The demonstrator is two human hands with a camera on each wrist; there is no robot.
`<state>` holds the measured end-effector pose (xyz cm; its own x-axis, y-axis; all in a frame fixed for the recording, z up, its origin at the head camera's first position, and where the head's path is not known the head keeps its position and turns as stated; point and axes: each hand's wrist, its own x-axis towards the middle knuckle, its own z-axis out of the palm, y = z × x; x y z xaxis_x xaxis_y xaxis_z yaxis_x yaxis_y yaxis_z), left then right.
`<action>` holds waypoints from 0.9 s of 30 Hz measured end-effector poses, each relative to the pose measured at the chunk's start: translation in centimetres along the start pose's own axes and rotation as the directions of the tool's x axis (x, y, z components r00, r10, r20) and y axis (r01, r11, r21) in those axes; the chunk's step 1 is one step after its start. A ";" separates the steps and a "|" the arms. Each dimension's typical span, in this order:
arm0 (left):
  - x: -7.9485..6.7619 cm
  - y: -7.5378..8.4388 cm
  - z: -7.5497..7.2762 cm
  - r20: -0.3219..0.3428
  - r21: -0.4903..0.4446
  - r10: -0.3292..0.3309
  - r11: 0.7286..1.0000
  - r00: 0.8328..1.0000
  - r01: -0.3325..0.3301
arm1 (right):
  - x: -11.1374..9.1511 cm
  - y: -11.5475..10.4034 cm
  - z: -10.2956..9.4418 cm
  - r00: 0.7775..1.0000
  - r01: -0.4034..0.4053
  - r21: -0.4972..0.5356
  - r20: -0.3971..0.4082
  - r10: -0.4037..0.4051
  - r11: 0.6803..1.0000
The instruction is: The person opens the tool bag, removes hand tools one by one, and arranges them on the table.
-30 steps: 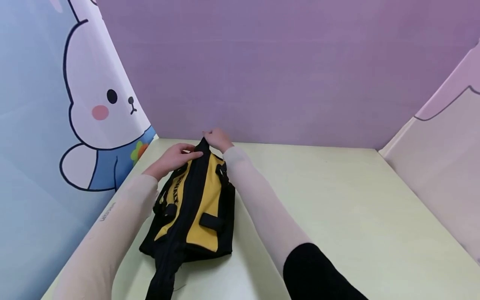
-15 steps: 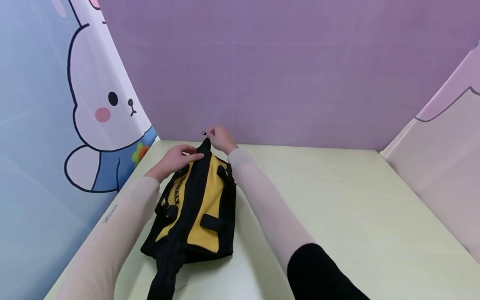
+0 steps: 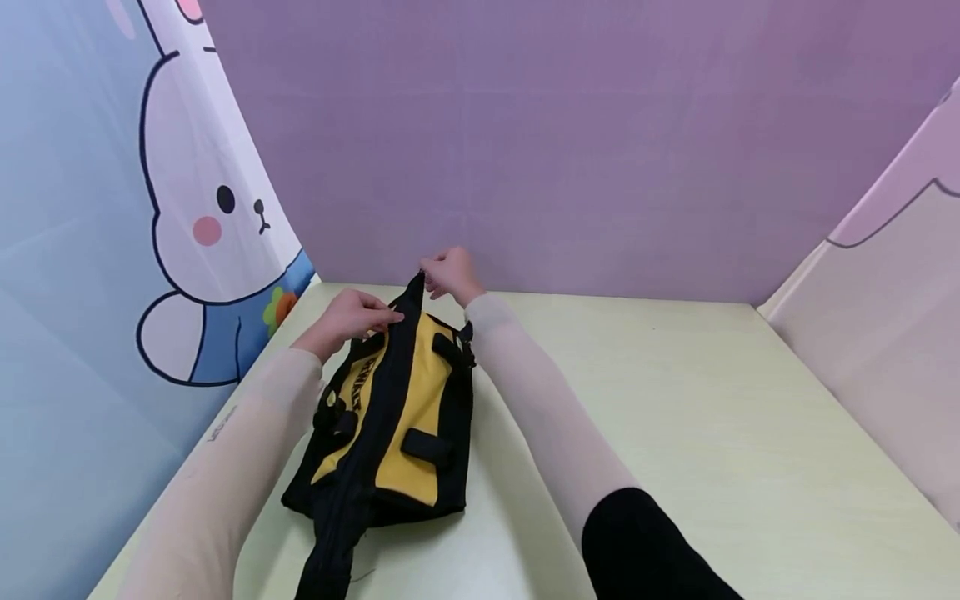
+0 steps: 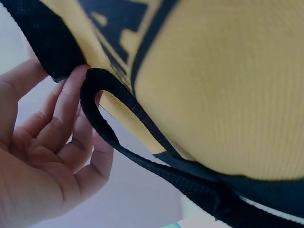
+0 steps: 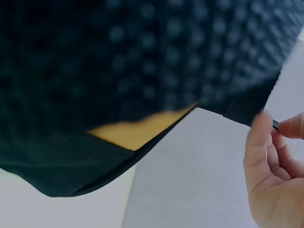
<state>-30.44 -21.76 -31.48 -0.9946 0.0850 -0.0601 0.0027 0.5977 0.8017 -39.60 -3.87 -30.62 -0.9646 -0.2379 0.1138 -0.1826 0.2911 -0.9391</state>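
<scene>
A yellow and black tool bag (image 3: 411, 400) stands on the table, a black zip band (image 3: 393, 358) running along its top. My left hand (image 3: 351, 319) pinches this band near the far end; in the left wrist view the thumb and index finger (image 4: 71, 90) meet at the black edge beside a webbing loop (image 4: 128, 137). At the band's far tip my right hand (image 3: 453, 273) pinches a small dark tab, probably the zipper pull (image 5: 275, 125), between thumb and index finger. Most of that tab is covered by the fingertips.
The pale table (image 3: 675, 433) extends to the right of the bag. A purple backdrop (image 3: 570, 150) rises just behind the hands, and a blue panel with a cartoon rabbit (image 3: 202, 183) is close on the left. A black strap end (image 3: 326, 558) hangs toward me.
My right hand has moved slightly up and right, drawing the band's tip with it. The metal pull seen sticking out half a second ago is now hidden. My left hand stays on the band.
</scene>
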 end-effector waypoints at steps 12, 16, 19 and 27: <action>0.1 0.0 -0.7 0.137 -0.082 -0.052 0.995 0.989 0.064 | 0.1 0.4 -1.0 0.983 -0.183 0.254 0.068 0.171 0.950; -0.1 0.1 -1.3 0.238 -0.094 -0.098 0.988 0.966 0.123 | 0.0 0.5 -1.2 0.976 -0.215 0.261 0.079 0.201 0.941; -0.3 0.3 -1.3 0.253 -0.099 -0.096 0.987 0.963 0.125 | -0.2 0.4 -1.2 0.975 -0.221 0.267 0.087 0.205 0.938; -0.6 0.1 -0.8 0.137 -0.114 -0.024 0.993 0.990 0.040 | -0.5 0.5 -1.3 0.974 -0.189 0.206 0.160 0.158 0.960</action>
<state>-29.96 -22.42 -30.86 -0.9708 0.1785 -0.1604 -0.0493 0.5056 0.8613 -39.47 -2.44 -30.69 -0.9384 -0.3338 -0.0891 0.0466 0.1334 -0.9900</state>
